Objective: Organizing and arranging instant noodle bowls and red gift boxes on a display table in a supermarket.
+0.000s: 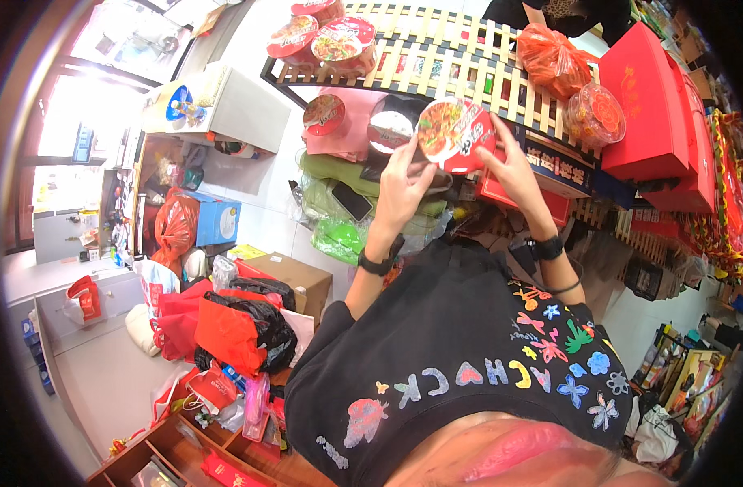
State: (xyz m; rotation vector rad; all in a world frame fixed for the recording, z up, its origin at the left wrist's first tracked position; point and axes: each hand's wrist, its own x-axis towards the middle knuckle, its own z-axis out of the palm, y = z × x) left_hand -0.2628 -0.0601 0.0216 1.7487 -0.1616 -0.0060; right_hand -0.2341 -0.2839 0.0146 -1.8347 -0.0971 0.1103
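A red instant noodle bowl (450, 137) with a picture of noodles on its lid is held between both hands. My left hand (403, 185) has its fingertips against the bowl's lower left side. My right hand (512, 164) grips the right side, thumb over the rim. Just left of it, another noodle bowl (391, 132) with a glare-whitened lid sits on a dark bag. A further red bowl (324, 114) rests on a pink bag (362, 106). Several more bowls (344, 42) are grouped on the left end of the slatted rack (450, 67).
An orange plastic bag (551, 61), a round clear container (595, 115) and large red gift boxes (645, 109) occupy the rack's right side. A phone (351, 201) lies on green bags before me. A cardboard box (292, 280) and red bags (231, 332) stand at left. Another person (566, 15) is beyond the rack.
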